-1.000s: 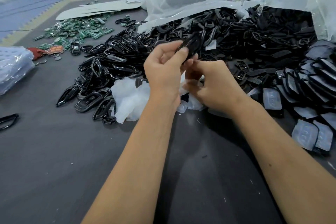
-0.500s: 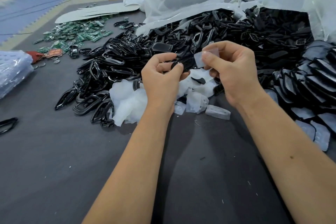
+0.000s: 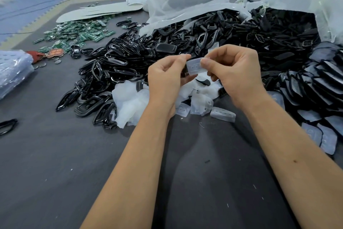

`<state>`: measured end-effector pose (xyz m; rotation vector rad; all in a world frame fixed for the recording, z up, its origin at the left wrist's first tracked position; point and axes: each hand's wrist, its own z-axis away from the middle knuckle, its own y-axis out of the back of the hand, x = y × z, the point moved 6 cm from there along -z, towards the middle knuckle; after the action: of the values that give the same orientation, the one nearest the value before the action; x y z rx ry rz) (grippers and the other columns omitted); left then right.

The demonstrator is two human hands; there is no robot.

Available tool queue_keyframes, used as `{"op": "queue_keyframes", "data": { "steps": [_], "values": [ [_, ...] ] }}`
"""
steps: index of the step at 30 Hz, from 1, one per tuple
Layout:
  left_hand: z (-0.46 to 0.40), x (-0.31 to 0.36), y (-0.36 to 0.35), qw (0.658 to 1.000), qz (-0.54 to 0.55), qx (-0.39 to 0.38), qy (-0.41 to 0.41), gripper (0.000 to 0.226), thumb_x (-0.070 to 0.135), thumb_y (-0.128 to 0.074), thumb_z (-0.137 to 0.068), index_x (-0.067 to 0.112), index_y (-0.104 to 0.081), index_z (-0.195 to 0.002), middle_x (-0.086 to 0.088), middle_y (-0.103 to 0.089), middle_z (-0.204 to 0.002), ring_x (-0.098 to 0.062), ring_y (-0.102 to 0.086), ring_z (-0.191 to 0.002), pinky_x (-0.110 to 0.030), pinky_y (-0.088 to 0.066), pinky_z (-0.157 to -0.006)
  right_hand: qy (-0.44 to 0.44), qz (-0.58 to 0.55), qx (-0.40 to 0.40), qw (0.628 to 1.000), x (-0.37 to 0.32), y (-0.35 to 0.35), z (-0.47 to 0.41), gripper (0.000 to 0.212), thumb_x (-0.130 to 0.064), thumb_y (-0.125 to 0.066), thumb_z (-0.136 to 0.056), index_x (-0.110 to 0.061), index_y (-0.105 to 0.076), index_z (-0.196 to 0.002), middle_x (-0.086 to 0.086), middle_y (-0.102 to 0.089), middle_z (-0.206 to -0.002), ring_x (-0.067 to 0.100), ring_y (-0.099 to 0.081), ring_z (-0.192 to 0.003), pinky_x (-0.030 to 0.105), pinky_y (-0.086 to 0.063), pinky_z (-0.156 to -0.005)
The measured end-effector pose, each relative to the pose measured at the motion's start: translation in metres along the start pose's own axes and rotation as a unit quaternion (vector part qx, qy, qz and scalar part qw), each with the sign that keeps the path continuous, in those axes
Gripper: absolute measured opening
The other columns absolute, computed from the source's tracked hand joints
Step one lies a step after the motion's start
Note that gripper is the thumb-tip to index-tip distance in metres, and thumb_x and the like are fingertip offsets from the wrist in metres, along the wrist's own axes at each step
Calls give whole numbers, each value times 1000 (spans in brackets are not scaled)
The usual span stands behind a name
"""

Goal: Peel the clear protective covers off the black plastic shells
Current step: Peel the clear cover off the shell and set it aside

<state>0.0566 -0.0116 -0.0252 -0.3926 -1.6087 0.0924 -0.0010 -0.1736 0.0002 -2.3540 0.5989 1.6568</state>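
We see the left hand (image 3: 165, 78) and the right hand (image 3: 235, 72) raised together above the desk (image 3: 55, 173), each pinching one end of a clear cover (image 3: 194, 66). A black shell (image 3: 185, 72) shows just under the cover against the left fingers, but it is mostly hidden, so we cannot tell if the cover is fully free from it or if the left hand grips it firmly. The risk is here: if the cover still clings at one corner, a quick pull by the right hand may snap the thin film or drag the shell out of the left fingers. A dropped shell would fall into the heap of loose covers (image 3: 133, 102) or the big pile of black parts (image 3: 204, 39), where a peeled piece is hard to find again.
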Motion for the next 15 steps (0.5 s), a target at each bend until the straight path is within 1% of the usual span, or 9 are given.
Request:
{"op": "queue_keyframes", "data": {
  "steps": [2,5,8,10,13,15],
  "values": [
    [1,0,-1,999,20,-7,25,32,26,-59,-105,6,-80,-90,-19,-78,-93,-33,-76,-86,-33,-61,-72,10,15,-1,1000,0,0,0,13,-10,-86,-83,-18,-76,-78,4,-76,-72,13,-66,-56,24,-53,-56],
    [3,1,-2,999,33,-11,37,42,32,-54,-107,5,-79,-88,-19,-78,-92,-34,-77,-86,-36,-63,-74,23,45,-2,999,-1,-3,0,13,-11,-86,-83,-19,-77,-78,2,-76,-73,16,-70,-60,26,-56,-58],
    [3,1,-3,999,28,-18,31,43,31,-54,-107,7,-81,-84,-18,-78,-91,-32,-76,-84,-37,-63,-74,29,74,7,997,-1,-3,1,10,-14,-87,-83,-18,-78,-80,1,-76,-73,20,-73,-60,32,-60,-59],
    [3,2,-4,999,26,-25,30,42,30,-54,-107,6,-80,-85,-19,-78,-90,-34,-76,-84,-38,-64,-75,33,94,16,995,-1,-2,0,9,-15,-87,-83,-17,-79,-81,1,-76,-72,22,-73,-59,36,-62,-59],
    [3,1,-4,999,24,-31,32,38,27,-53,-107,0,-78,-94,-20,-78,-91,-35,-77,-86,-38,-64,-76,34,114,33,992,-2,-1,1,9,-16,-87,-83,-17,-79,-81,0,-76,-71,19,-72,-57,34,-61,-57],
    [4,1,-5,999,24,-34,31,32,21,-55,-106,-2,-77,-97,-19,-78,-92,-32,-77,-83,-35,-63,-74,31,116,40,992,-2,0,2,11,-15,-88,-83,-16,-77,-81,0,-75,-71,18,-72,-55,33,-59,-55]
  ]
}}
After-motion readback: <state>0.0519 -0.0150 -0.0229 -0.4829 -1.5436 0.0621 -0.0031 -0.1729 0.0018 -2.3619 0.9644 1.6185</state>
